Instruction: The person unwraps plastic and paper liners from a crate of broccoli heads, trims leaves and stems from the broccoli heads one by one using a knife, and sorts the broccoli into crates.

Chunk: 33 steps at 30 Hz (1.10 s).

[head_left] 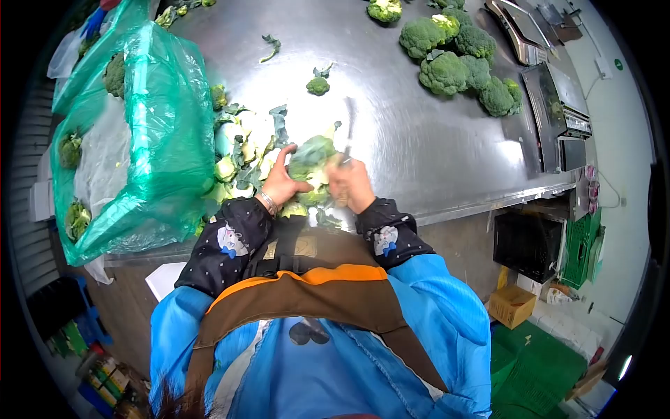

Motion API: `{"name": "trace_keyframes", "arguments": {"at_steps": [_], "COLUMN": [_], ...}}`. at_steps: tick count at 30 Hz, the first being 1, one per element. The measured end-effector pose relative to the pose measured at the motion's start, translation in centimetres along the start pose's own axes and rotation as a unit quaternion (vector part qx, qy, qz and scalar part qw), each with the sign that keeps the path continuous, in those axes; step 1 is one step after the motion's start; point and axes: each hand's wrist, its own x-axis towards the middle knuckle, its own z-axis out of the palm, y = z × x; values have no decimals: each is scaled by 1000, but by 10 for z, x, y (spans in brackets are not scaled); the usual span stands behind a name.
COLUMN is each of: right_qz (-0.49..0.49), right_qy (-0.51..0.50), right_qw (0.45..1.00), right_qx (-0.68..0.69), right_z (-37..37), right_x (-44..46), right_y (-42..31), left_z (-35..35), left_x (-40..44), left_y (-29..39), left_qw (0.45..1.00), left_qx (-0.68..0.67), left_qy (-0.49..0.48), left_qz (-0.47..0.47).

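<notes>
Broccoli (312, 158) sits clasped in wide-set left fingers (284, 156); right fingers (339, 186) clench what looks like a knife (347, 143).

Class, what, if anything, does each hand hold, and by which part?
Left hand: a broccoli head, by its side. Right hand, blurred: seemingly a knife, by the handle.

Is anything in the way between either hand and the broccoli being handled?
Nothing visible is. The left hand already grips the broccoli, and the right hand is right at its other side with a blurred knife-like tool. The leafy trimmings lie beside them, not between.
</notes>
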Motion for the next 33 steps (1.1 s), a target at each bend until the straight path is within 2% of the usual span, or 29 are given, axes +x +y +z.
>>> {"name": "trace_keyframes", "arguments": {"at_steps": [1,3,5,6,7,8,10,12,13,14,15,17,18,19,21,22,23,25,27,29,31,33], "right_qz": [-1,-2,0,28,63,-10,-59,-11,0,12,22,54,105,153,165,128,108,51,-32,-84,-109,-190], "right_qy": [-20,-61,31,36,58,97,116,76,5,-50,-104,-72,-29,-17,-79,-59,31,72,157,138,176,197], "right_qw": [995,954,990,999,975,929,911,983,1000,997,984,991,984,971,934,936,947,955,953,945,932,938], "right_qx": [99,294,139,-5,-206,-356,-392,-169,-29,59,146,97,142,184,307,321,301,284,256,286,298,214], "right_z": [-10,-43,-33,-38,-47,-50,-44,-34,-29,-23,-16,3,1,-14,-36,-33,-34,-61,-106,-137,-160,-169], "right_x": [2,9,-18,-25,-29,-33,-44,-49,-48,-47,-46,-46,-46,-40,-35,-34,-34,-26,-9,2,19,37], "right_y": [0,-1,-34,-43,-47,-44,-46,-43,-38,-32,-26,-22,-23,-8,-1,-17,-37,-74,-109,-157,-195,-218], "left_z": [-2,-8,-16,-27,-31,-33,-29,-18,-14,-16,-16,6,13,10,24,25,25,18,2,-3,-9,-6], "left_x": [0,-7,-15,-14,-16,-19,-34,-43,-45,-44,-40,-44,-50,-46,-58,-58,-61,-58,-55,-59,-59,-63], "left_y": [2,20,12,0,-2,-3,18,31,36,39,29,35,47,43,77,77,83,79,62,55,44,46], "left_qw": [999,985,975,967,953,947,931,941,945,943,953,983,992,989,975,973,972,983,988,987,984,985], "left_qx": [-40,-105,-161,-220,-277,-295,-333,-313,-303,-285,-252,-139,-72,-20,-106,-136,-158,-119,-113,-116,-117,-107], "left_qy": [10,-29,25,-20,-67,-79,-104,-106,-107,-147,-150,-123,-103,-146,-181,-171,-155,-120,-83,-65,-69,-84], "left_qz": [-11,-137,-152,-127,-102,-102,-105,-76,-60,-90,-72,-13,-17,18,-74,-78,-84,-66,-71,-85,-113,-106]}}
